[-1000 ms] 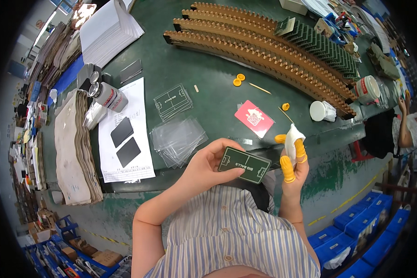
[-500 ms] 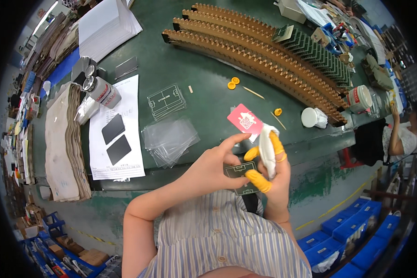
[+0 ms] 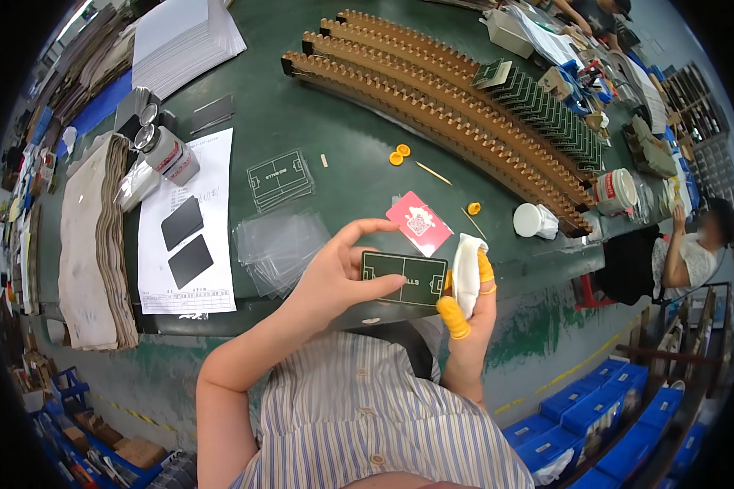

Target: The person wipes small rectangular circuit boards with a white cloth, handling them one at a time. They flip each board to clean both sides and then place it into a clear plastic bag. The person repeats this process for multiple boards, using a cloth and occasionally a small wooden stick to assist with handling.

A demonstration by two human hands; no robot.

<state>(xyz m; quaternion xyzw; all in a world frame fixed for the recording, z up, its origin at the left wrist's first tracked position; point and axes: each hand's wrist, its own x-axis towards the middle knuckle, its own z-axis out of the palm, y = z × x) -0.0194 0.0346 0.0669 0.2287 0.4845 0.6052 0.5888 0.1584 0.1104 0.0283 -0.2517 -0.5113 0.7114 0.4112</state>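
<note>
Pinched in my left hand point(image 3: 328, 275), thumb on the face, is a dark green card point(image 3: 424, 269) printed with white football-pitch lines. My right hand point(image 3: 475, 330) wears yellow finger cots point(image 3: 453, 319) and grips a folded white cloth point(image 3: 466, 275) at the card's right end. Whether those right fingers also hold the card is hard to make out. Just beyond lies a pink card point(image 3: 420, 224) with a white print, on the table. Left of my left hand are a pile of clear plastic sheets point(image 3: 273, 248) and a small stack of similar pitch cards point(image 3: 279, 179).
Long brown slotted racks point(image 3: 416, 90) cross the far right; green cards point(image 3: 546, 110) stand in one. Loose finger cots point(image 3: 396, 157), wooden sticks point(image 3: 434, 173) and a white-lidded jar point(image 3: 528, 220) lie nearer. Leftward are a printed sheet point(image 3: 212, 281), black cards point(image 3: 190, 261) and metal-capped bottles point(image 3: 171, 157).
The green card has been raised and turned level, its face now toward me. My left thumb has moved onto its face. The cloth stays in my right hand; the whole view has shifted slightly.
</note>
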